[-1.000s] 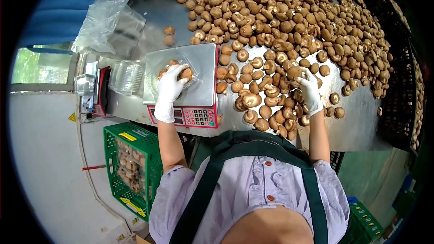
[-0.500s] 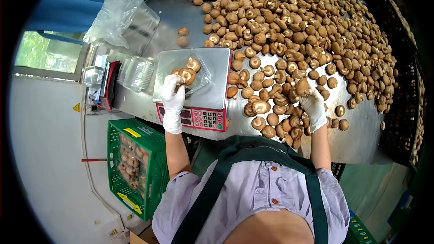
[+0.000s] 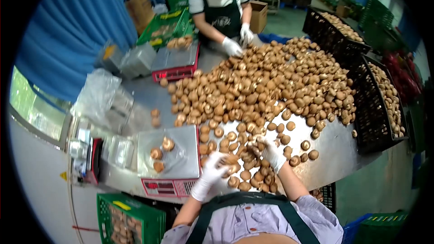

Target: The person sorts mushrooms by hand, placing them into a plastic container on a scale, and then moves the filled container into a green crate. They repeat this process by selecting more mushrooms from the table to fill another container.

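Note:
My left hand (image 3: 211,171), in a white glove, is beside the right edge of the near scale, its fingers closed round a brown shiitake mushroom (image 3: 231,159). My gloved right hand (image 3: 270,152) is over the loose mushrooms in front of me, with curled fingers on another shiitake mushroom, partly hidden and blurred. Three mushrooms (image 3: 156,153) sit in a clear plastic tray (image 3: 177,157) on the near scale (image 3: 143,168). Loose mushrooms (image 3: 246,175) lie between and below my hands.
A large mushroom heap (image 3: 253,86) covers the table's middle. Across it, a co-worker's gloved hands (image 3: 233,46) touch the heap near a second scale (image 3: 174,65). Black crates (image 3: 373,108) stand right; a green crate (image 3: 153,212) sits lower left. Clear trays (image 3: 120,150) lie left.
My view has tipped up, bringing the co-worker into sight. My left hand has left the mushrooms in the tray and moved right to the loose ones. My right hand has come closer to it.

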Available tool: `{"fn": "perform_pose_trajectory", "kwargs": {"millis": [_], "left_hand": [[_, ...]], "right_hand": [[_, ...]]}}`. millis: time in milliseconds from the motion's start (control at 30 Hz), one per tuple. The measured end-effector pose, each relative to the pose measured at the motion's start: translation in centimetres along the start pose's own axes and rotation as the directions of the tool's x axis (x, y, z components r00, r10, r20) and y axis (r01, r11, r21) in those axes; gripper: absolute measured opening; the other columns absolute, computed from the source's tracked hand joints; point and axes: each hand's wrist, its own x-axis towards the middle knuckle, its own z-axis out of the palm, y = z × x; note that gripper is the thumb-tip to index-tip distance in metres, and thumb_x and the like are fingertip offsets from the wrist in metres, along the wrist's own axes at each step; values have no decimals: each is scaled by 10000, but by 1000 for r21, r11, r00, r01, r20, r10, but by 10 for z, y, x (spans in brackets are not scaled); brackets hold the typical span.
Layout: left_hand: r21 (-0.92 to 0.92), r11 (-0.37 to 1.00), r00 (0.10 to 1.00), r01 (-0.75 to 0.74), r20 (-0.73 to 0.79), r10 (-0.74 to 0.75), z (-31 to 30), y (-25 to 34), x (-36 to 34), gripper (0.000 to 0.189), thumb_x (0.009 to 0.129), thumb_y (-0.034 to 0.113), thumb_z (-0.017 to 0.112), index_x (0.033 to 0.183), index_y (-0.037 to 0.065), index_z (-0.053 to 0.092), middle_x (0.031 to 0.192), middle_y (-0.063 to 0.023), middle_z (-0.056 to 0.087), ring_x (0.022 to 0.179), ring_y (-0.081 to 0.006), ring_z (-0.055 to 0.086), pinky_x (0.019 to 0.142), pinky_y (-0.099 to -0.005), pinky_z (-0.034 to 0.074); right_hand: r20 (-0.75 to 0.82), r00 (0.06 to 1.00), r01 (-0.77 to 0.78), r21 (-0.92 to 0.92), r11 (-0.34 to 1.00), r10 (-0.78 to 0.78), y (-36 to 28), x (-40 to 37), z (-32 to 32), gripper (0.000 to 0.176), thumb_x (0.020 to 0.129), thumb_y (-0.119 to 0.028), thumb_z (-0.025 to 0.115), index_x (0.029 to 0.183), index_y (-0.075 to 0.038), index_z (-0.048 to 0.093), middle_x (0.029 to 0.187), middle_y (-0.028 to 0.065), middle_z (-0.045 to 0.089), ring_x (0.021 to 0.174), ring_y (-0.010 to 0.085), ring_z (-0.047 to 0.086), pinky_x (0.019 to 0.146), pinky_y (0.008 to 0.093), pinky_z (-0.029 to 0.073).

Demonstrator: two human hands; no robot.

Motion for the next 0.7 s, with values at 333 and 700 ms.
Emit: {"fn": "perform_pose_trajectory", "kwargs": {"millis": [333, 700], "left_hand": [[473, 864, 742, 172, 515, -429, 85, -4, 16, 444, 804, 376, 587, 1165, 119, 552, 939, -93, 620, 851, -257, 616, 686, -366, 488], [-799, -238, 533, 552, 558, -636, 68, -28, 5, 282, 883, 252, 480, 1092, 77, 550, 1024, -89, 599, 934, -256, 579, 782, -382, 480]], "right_hand": [[-87, 935, 263, -477, 838, -343, -9, -16, -14, 158, 831, -140, 616, 930, -20, 590, 822, 8, 594, 682, 71, 528, 622, 206, 424], [563, 705, 583, -806, -100, -432, 28, -34, 35, 270, 802, -292, 602, 964, -76, 597, 974, 157, 602, 947, 339, 550, 835, 413, 449]]}}
